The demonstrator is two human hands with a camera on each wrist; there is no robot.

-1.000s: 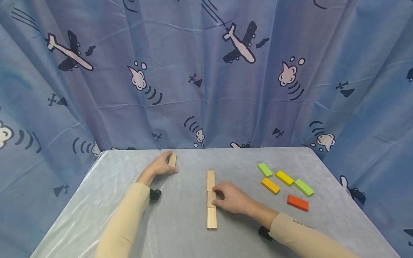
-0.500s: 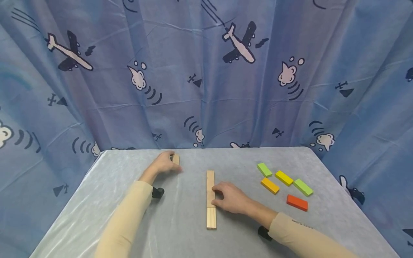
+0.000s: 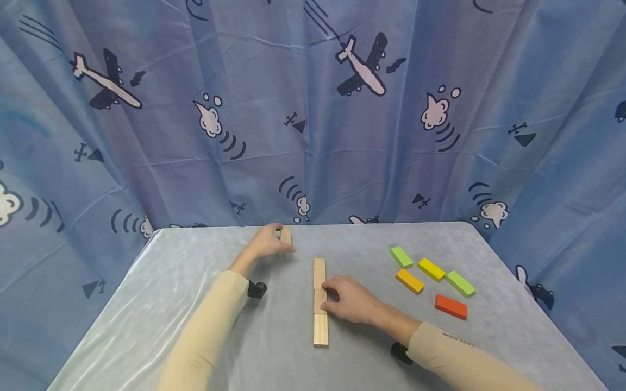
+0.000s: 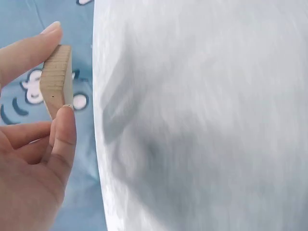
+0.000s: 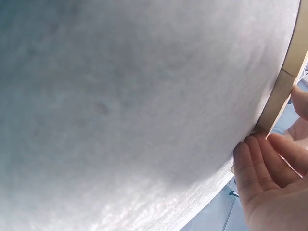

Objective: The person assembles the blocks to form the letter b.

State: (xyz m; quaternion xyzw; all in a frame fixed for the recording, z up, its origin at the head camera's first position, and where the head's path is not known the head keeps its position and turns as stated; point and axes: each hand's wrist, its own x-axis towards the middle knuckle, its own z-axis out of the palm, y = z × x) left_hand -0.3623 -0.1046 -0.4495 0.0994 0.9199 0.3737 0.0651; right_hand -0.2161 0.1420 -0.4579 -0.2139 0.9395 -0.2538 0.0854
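In the head view my left hand is near the table's far edge, pinching a plain wooden block between thumb and fingers. The left wrist view shows that block by its grained end, raised off the cloth, which carries the hand's shadow. Three plain wooden blocks lie end to end in a straight row pointing away from me. My right hand holds the middle block with curled thumb and fingers. Beyond it lies the far block, and on the near side the near block.
To the right lie several coloured blocks: a small green block, a yellow block, an orange block, a larger green block and a red block. A pale cloth covers the table; a blue curtain hangs behind.
My left hand has carried its wooden block to the right along the far side, closer to the row. The right hand and the row have stayed in place.
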